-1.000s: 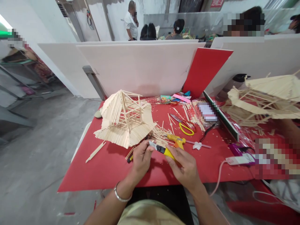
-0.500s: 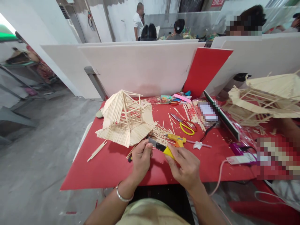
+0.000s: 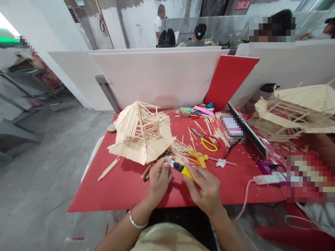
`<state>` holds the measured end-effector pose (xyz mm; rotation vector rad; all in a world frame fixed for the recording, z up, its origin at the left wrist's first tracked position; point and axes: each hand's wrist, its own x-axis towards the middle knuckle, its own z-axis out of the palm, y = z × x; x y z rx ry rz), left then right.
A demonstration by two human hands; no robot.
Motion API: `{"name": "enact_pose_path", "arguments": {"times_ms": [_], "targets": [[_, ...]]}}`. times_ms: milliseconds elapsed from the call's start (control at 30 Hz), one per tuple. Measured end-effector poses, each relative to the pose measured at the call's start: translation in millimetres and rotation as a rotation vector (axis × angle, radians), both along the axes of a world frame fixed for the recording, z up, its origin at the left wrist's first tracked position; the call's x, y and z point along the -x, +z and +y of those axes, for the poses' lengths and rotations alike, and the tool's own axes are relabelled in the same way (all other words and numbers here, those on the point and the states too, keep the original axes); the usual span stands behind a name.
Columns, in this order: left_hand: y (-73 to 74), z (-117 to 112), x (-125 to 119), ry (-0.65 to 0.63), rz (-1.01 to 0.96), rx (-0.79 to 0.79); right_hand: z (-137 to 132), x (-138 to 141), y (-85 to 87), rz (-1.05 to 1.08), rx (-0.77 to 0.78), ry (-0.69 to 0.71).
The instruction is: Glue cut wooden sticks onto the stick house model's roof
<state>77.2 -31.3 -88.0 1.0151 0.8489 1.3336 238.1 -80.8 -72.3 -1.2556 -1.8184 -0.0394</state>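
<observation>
My right hand [image 3: 205, 190] grips a yellow utility knife [image 3: 180, 168] by its handle, blade end pointing left. My left hand [image 3: 160, 179] is closed in a pinch right at the blade tip; what it pinches is too small to make out. Both hands hover over the red table [image 3: 117, 188] near its front edge. Just behind them stands a model house of thin wooden sticks [image 3: 141, 132], with loose sticks [image 3: 180, 150] scattered beside it.
A yellow glue gun [image 3: 197, 157], yellow-handled scissors [image 3: 206, 141], a white cable [image 3: 244, 198] and a purple device [image 3: 265, 167] lie to the right. A second stick model [image 3: 293, 111] stands far right. White and red boards [image 3: 162, 76] wall the back. People sit beyond.
My hands stay almost in place; the knife and left pinch shifted slightly. A standing person in the background has walked to the right.
</observation>
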Motion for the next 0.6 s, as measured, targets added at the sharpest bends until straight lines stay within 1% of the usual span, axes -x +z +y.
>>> {"name": "enact_pose_path", "arguments": {"times_ms": [133,300,400,500,600], "targets": [[-0.4,-0.9,-0.3,-0.014,-0.007,0.004,-1.1,-0.3,-1.5,-0.033,-0.027,-0.022],[0.9,-1.4,5.0,-0.027,0.070,-0.071,-3.1,-0.8,-7.1,0.011,0.026,0.001],[1.8,-2.8,7.8,0.002,0.102,-0.089,-3.8,-0.4,-5.8,-0.019,0.005,-0.009],[2.1,-4.2,6.4,0.022,0.051,-0.057,-3.6,0.9,-3.1,-0.073,-0.055,-0.055],[1.9,-4.6,2.9,-0.018,-0.046,0.024,-3.2,2.7,-3.8,-0.077,-0.063,-0.068]]}}
